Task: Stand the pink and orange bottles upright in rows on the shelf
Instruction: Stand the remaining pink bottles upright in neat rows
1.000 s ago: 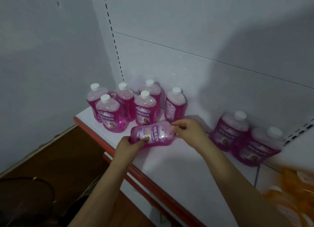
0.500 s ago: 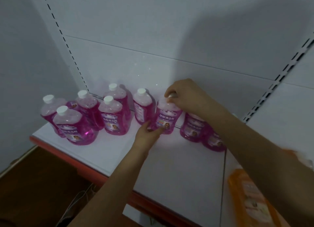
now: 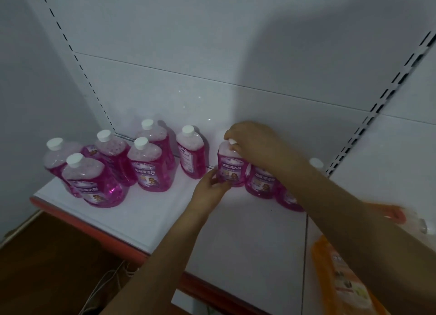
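A pink bottle (image 3: 231,167) stands upright on the white shelf (image 3: 247,244) near the back panel. My right hand (image 3: 256,145) is closed over its white cap from above. My left hand (image 3: 211,188) holds its base at the lower left. Several pink bottles (image 3: 151,166) with white caps stand in a cluster to the left. Two more pink bottles (image 3: 260,182) stand just right of the held one, partly hidden by my right forearm. An orange bottle (image 3: 342,277) lies at the lower right, half covered by my arm.
The shelf has a red front edge (image 3: 99,234) and a white back panel with slotted uprights (image 3: 377,107). A grey wall (image 3: 28,102) closes the left side. Brown floor (image 3: 47,267) and a white cable (image 3: 106,281) lie below the shelf.
One second ago the bottle lay on its side between both hands at the shelf's middle; now it stands upright at the back beside the right pair. The view has shifted right.
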A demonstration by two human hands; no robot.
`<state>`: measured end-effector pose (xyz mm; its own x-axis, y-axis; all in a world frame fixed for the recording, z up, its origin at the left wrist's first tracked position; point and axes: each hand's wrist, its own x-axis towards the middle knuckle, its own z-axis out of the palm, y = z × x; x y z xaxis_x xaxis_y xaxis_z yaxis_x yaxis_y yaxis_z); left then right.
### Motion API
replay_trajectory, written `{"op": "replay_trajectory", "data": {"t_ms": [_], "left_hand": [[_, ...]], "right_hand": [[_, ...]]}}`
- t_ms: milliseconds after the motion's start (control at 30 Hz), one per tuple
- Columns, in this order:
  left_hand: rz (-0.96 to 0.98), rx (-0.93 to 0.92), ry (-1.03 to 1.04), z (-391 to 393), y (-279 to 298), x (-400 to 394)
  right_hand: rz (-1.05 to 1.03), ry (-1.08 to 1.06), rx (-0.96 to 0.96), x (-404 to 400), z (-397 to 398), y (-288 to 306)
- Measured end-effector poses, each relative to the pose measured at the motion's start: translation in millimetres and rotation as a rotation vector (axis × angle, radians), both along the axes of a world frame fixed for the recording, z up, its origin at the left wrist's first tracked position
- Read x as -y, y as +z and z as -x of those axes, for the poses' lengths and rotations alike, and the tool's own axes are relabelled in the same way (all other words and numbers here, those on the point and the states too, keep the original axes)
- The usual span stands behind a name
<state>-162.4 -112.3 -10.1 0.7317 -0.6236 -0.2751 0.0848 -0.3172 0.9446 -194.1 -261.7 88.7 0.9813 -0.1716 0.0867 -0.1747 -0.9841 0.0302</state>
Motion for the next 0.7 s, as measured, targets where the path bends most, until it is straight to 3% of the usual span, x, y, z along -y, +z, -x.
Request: {"op": "replay_trajectory", "data": {"t_ms": [200, 300, 700], "left_hand": [[-0.109, 0.226, 0.163, -15.6, -5.4, -38.7], [-0.105, 0.231, 0.244, -20.4, -8.8, -56.3], [-0.09, 0.27, 0.114, -41.9, -21.9, -86.4]], "right_hand": [[-0.201, 0.059, 0.288, -22.7, -8.5, -5.4], [-0.258, 0.065, 0.357, -43.1, -26.0, -10.6], [-0.445, -0.097, 0.245, -61.2, -76.4, -21.9]]}}
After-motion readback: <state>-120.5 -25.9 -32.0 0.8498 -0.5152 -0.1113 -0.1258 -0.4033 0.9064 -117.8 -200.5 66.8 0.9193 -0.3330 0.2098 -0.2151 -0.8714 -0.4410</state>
